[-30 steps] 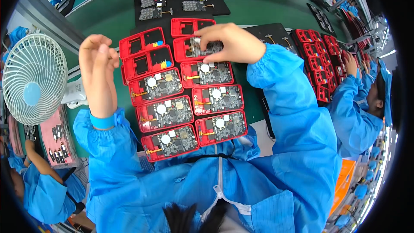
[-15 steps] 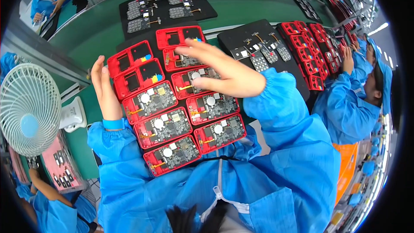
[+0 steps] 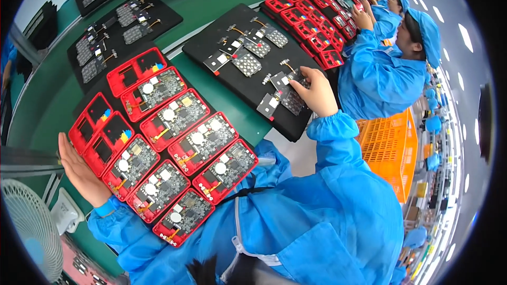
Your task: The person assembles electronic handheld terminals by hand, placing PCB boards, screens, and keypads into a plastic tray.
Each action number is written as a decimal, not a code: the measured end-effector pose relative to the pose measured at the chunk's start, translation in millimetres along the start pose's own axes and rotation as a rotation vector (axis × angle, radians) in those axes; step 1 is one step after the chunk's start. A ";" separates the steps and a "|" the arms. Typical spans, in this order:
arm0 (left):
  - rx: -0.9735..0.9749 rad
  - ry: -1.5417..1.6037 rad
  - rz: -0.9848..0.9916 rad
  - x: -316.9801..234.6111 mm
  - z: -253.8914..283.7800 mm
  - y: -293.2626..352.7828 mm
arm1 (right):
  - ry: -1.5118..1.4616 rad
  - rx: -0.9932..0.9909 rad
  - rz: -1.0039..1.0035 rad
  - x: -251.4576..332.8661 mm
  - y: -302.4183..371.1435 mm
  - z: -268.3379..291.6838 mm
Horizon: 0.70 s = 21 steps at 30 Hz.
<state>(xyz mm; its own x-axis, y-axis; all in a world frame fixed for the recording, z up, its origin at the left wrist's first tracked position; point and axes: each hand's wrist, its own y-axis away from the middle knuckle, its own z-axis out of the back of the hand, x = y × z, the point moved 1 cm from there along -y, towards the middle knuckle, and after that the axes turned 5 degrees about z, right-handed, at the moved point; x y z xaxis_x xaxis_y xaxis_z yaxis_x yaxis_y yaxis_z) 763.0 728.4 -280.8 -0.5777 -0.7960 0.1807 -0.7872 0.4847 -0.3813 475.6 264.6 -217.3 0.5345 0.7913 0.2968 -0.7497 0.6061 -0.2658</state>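
Note:
My left hand (image 3: 83, 177) lies with its fingers stretched along the left side of a dark tray of red plastic housings. Several housings (image 3: 203, 142) hold green-grey circuit boards with a round white disc and an orange flex strip. Others, like the far-left red housing (image 3: 91, 121), show only black windows and blue-yellow tabs. To the right, my right hand (image 3: 318, 95) pinches the edge of a keypad circuit board (image 3: 290, 99) with thumb and fingers, over a black foam mat (image 3: 216, 34). Its fingertips partly cover that board. A second white-labelled board (image 3: 268, 104) lies beside it.
Another black mat (image 3: 163, 13) with keypad boards lies at the far left. Beyond the right mat are stacked red housings (image 3: 309, 29). Co-workers in blue (image 3: 380, 84) sit at the right, near an orange crate (image 3: 391, 148). A white fan (image 3: 31, 227) stands at lower left.
My right hand has moved from above the red housings to a keypad board on the right-hand mat. The view has turned right; my left hand stays beside the housings.

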 end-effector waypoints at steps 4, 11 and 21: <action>-0.061 -0.179 -0.019 10.0 -0.2 -3.1 | -0.167 -0.006 -0.027 -0.4 -7.7 12.9; -0.106 -0.390 -0.050 10.4 3.8 -5.3 | -0.255 0.017 0.109 20.9 -6.7 18.5; -0.263 -0.830 -0.177 -8.8 -32.3 -3.0 | -0.322 0.112 0.105 49.7 3.2 12.8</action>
<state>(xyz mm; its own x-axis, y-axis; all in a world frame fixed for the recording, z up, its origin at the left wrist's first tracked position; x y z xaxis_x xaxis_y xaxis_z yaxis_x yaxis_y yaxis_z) 763.4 745.6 -252.0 -0.1803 -0.8242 -0.5368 -0.9333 0.3157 -0.1712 494.8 304.8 -191.6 0.3155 0.7717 0.5522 -0.8416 0.4964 -0.2129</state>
